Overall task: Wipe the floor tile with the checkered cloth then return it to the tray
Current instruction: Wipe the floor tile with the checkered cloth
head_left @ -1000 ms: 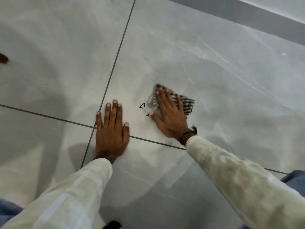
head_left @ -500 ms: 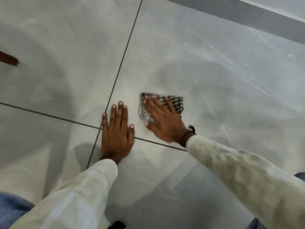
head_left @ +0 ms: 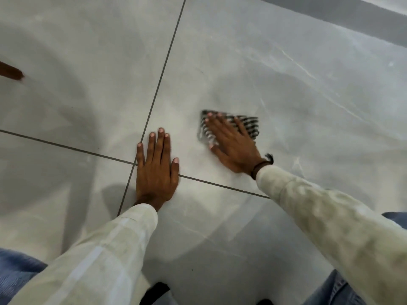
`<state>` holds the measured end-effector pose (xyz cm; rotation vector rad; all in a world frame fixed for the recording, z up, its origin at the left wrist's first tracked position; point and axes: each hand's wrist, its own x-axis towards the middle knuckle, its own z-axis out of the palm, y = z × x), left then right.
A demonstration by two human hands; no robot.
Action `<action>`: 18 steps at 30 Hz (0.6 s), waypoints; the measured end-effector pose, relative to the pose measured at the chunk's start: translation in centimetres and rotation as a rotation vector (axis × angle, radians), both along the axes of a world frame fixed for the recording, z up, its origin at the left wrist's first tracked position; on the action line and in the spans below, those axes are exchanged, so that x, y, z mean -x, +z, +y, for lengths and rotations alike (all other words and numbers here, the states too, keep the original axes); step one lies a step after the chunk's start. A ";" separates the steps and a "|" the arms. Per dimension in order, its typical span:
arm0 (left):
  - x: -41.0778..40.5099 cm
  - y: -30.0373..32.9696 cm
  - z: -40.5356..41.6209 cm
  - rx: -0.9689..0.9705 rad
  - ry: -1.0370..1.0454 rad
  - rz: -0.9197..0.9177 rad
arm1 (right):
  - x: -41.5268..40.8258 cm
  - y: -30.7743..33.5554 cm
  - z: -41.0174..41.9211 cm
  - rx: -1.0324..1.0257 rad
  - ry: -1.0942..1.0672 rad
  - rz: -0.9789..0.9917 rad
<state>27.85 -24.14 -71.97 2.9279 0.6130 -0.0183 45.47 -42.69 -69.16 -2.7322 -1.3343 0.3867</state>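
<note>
The checkered cloth (head_left: 248,125), black and white, lies bunched on a pale grey marble floor tile (head_left: 286,73). My right hand (head_left: 231,144) presses flat on top of it with fingers spread, and covers most of the cloth. My left hand (head_left: 156,170) rests palm down on the floor to the left, fingers together, over the crossing of two dark grout lines. It holds nothing. No tray shows in this view.
A brown object (head_left: 11,72) pokes in at the left edge. A darker grey skirting band (head_left: 352,16) runs along the top right. My blue-jeaned knees (head_left: 15,271) frame the bottom corners, and something dark (head_left: 157,289) sits at the bottom middle.
My right hand slid the cloth left over small black marks on the tile, then back to the right and a little away from me. The marks no longer show. My left hand stayed planted.
</note>
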 end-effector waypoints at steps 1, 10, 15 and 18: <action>0.0 -0.1 0.0 -0.006 0.002 0.003 | -0.6 -0.1 -0.3 -0.017 -0.079 0.003; 0.1 0.1 -0.1 0.013 0.010 0.011 | 5.9 -0.4 -0.9 -0.079 -0.051 -0.001; 0.3 0.0 0.1 0.002 0.002 0.007 | -1.7 -0.6 -2.9 -0.067 -0.317 -0.009; 0.3 -0.3 0.2 -0.001 0.003 -0.004 | 1.3 -0.2 -6.0 -0.059 -0.568 0.002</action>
